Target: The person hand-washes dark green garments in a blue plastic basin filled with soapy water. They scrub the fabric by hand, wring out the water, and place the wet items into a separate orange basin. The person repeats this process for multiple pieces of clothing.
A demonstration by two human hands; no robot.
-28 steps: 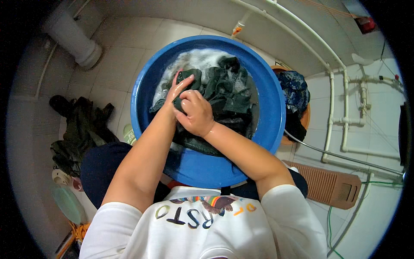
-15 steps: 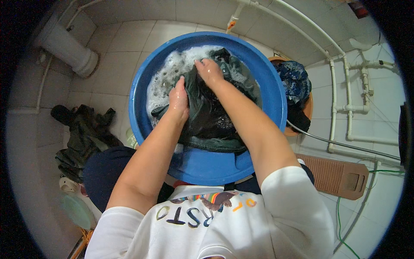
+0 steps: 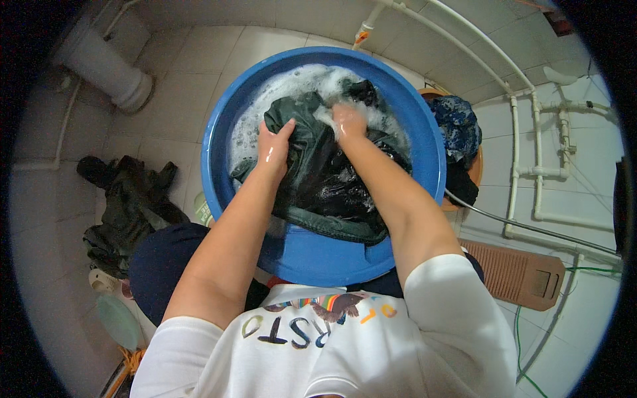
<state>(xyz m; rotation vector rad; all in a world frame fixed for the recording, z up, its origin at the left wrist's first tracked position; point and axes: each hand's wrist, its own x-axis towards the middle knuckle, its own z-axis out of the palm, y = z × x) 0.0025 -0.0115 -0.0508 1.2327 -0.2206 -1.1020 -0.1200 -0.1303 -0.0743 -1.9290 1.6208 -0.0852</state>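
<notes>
A soaked dark green garment (image 3: 302,172) lies bunched in a large round blue basin (image 3: 318,255), among white suds (image 3: 255,109). On the left side of the cloth, my left hand (image 3: 273,147) grips a lifted fold, its thumb on top and the fingers mostly hidden behind. My right hand (image 3: 350,123) is down in the suds and wet cloth toward the far side of the basin. Motion smears its fingers, so their grip is unclear. Black, shiny wet folds spread between and below my two wrists.
More dark clothing (image 3: 129,205) lies on the tiled floor at left. To the right are an orange tub (image 3: 475,174) holding blue patterned cloth (image 3: 454,129), a brown washboard (image 3: 514,273), a grey hose (image 3: 531,220) and white wall pipes (image 3: 514,152). A light green lid-like disc (image 3: 118,322) sits lower left.
My left hand has closed on the garment and a fold of it has risen beside that hand. My right hand has moved slightly right and nearer, down into the cloth.
</notes>
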